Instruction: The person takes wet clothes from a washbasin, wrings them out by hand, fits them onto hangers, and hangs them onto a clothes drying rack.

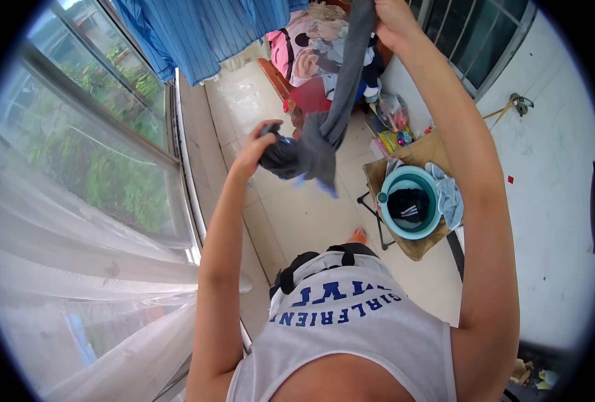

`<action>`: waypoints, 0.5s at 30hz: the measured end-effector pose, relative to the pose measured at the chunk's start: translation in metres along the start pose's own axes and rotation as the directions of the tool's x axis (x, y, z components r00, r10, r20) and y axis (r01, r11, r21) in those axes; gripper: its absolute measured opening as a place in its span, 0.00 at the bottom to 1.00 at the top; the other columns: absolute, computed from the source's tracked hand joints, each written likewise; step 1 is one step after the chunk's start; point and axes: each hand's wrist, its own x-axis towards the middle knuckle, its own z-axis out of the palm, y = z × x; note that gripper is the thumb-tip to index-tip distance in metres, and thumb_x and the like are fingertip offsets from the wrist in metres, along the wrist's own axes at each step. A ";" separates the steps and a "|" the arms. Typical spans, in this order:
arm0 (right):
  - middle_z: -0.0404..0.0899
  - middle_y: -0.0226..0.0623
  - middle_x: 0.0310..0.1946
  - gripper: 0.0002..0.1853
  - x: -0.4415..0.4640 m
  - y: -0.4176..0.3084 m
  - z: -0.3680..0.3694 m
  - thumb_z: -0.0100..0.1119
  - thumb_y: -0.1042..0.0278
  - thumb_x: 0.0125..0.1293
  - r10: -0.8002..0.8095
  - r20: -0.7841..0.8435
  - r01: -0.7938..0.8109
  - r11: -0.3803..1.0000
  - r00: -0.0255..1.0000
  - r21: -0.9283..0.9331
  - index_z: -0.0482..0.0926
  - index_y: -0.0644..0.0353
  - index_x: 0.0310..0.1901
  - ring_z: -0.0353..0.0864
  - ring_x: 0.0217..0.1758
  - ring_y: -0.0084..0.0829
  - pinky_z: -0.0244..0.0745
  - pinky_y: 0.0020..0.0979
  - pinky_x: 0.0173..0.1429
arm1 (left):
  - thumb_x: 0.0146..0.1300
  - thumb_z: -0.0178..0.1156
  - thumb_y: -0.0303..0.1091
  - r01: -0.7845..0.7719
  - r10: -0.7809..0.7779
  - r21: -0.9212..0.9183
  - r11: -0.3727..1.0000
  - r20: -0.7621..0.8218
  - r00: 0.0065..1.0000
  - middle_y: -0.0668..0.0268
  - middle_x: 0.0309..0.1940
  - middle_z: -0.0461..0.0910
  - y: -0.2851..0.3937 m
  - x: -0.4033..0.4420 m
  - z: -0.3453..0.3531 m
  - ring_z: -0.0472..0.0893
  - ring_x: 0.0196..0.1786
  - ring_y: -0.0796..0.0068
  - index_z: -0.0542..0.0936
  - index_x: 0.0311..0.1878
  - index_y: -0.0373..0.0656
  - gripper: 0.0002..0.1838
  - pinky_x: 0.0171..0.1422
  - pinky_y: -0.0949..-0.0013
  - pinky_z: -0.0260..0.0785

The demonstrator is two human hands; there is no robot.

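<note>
A dark grey garment [345, 100] hangs stretched between my two hands, twisted and bunched at its lower end. My left hand [256, 149], near the middle of the view, is closed on the bunched dark end. Raised at the top edge, my right hand [392, 23] grips the upper end, its fingertips partly hidden by the cloth. Below my right forearm, a teal bucket [410, 175] holds a black garment [408, 205] with white stripes. A light blue cloth [449, 199] hangs over the bucket's right side.
The bucket rests on a brown folding stool [414, 248]. Windows with a sheer curtain [136, 288] line the left. Blue curtains [183, 37] hang at the top, beside a pile of clothes [311, 53]. A white wall [545, 221] stands at right.
</note>
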 end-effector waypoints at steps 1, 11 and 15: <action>0.79 0.40 0.25 0.12 0.003 0.003 0.004 0.52 0.62 0.65 0.038 0.059 -0.037 0.999 0.998 -0.011 0.78 0.63 0.34 0.80 0.24 0.30 0.77 0.30 0.27 | 0.50 0.57 0.31 0.009 -0.011 0.097 0.995 0.012 1.000 0.66 0.38 0.73 0.001 -0.005 0.008 0.73 0.44 0.76 0.74 0.52 0.43 0.22 0.52 0.76 0.64; 0.67 0.25 0.16 0.10 -0.001 -0.011 0.070 0.53 0.63 0.65 -0.036 0.158 0.029 0.999 0.987 0.042 0.73 0.56 0.27 0.66 0.17 0.22 0.65 0.23 0.24 | 0.44 0.69 0.58 -0.330 0.342 0.480 0.813 0.065 0.937 0.52 0.61 0.65 -0.026 0.005 0.058 0.59 0.67 0.59 0.67 0.59 0.35 0.45 0.68 0.62 0.51; 0.67 0.23 0.19 0.10 -0.009 -0.002 0.094 0.54 0.63 0.65 -0.091 0.269 0.077 0.995 0.959 0.063 0.72 0.55 0.27 0.65 0.19 0.18 0.67 0.21 0.28 | 0.56 0.62 0.52 -0.137 0.172 0.254 0.958 -0.122 0.977 0.58 0.50 0.75 0.000 0.029 0.097 0.73 0.54 0.61 0.66 0.58 0.34 0.35 0.55 0.63 0.64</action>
